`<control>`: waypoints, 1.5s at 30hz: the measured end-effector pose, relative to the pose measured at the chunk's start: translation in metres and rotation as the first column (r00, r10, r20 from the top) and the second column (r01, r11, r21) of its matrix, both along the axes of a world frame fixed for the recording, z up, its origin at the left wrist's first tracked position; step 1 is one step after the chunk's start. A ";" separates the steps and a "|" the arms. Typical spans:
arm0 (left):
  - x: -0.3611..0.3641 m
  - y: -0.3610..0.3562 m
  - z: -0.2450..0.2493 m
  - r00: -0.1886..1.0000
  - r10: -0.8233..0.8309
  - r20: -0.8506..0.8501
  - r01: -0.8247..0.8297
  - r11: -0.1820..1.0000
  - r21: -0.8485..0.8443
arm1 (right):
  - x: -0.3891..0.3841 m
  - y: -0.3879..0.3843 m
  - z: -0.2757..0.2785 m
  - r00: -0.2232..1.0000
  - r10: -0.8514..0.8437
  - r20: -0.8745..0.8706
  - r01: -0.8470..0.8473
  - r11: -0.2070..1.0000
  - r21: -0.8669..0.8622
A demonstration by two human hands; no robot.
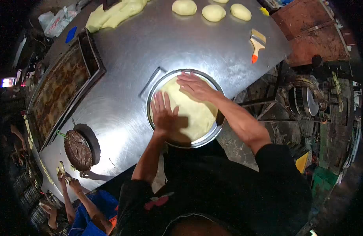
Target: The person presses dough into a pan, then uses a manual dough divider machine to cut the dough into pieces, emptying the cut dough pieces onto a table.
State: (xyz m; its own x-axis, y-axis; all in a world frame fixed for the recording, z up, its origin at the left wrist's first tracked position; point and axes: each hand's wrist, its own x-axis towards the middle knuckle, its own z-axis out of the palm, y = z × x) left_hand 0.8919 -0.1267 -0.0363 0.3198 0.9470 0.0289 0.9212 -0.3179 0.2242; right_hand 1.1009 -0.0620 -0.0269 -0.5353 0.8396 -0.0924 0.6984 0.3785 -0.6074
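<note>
Flattened pale yellow dough (pixel 197 118) fills a round metal pan (pixel 208 141) at the near edge of the steel table. My left hand (pixel 163 117) lies on the left part of the dough with its fingers spread. Near the pan's far rim, my right hand (pixel 197 87) rests on the dough, fingers stretched out toward the upper left. Neither hand grips anything. A flat metal handle or frame (pixel 150 83) shows beside the pan's upper left side.
Dough balls (pixel 213 13) and a larger dough mass (pixel 114 15) lie at the far side. A brush (pixel 258 44) is at right; a dark tray (pixel 61 88) and a bowl of brown filling (pixel 78 150) at left. Another person's hands (pixel 67 181) work at lower left.
</note>
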 end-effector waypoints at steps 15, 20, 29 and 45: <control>0.023 0.039 -0.011 0.969 -0.245 0.030 0.238 0.960 0.149 | 0.000 -0.038 -0.006 0.953 -0.179 0.245 0.125 0.967 0.221; -0.025 0.073 -0.001 0.778 -0.054 0.626 0.068 0.998 0.001 | -0.034 -0.011 0.033 0.888 -0.204 0.412 0.174 0.979 0.108; -0.083 0.065 0.016 0.911 0.194 0.364 -0.061 0.936 -0.348 | -0.111 -0.035 0.000 0.960 0.007 0.281 -0.034 0.995 0.092; -0.107 0.025 -0.031 0.846 0.093 0.524 -0.061 0.995 -0.079 | -0.089 -0.010 0.002 0.998 0.037 0.043 -0.038 0.999 0.019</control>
